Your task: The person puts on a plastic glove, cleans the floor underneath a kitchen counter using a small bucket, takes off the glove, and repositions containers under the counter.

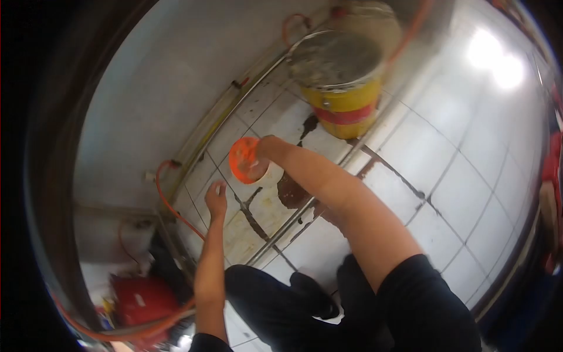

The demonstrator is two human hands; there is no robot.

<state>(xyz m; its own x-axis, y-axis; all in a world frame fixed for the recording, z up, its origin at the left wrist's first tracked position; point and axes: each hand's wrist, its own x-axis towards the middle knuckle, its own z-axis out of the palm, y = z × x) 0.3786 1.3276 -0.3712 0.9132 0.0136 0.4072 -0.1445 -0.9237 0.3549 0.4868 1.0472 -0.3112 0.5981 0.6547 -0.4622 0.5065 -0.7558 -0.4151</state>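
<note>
My right hand (265, 150) reaches down into a small orange container (238, 154) low over the tiled floor. Its fingers blur against the orange inside, so their grip is hard to make out. A whitish edge shows on the container's lower right side. To the left and nearer to me, my left hand (216, 199) is held apart from the container, its fingers curled in with nothing seen in them.
A yellow bucket (344, 111) with a red band, filled with grey matter, stands beyond my right arm. A metal rail (281, 227) crosses the cracked tiles. An orange hose (176, 210) runs along the left wall, near a red object (141, 298).
</note>
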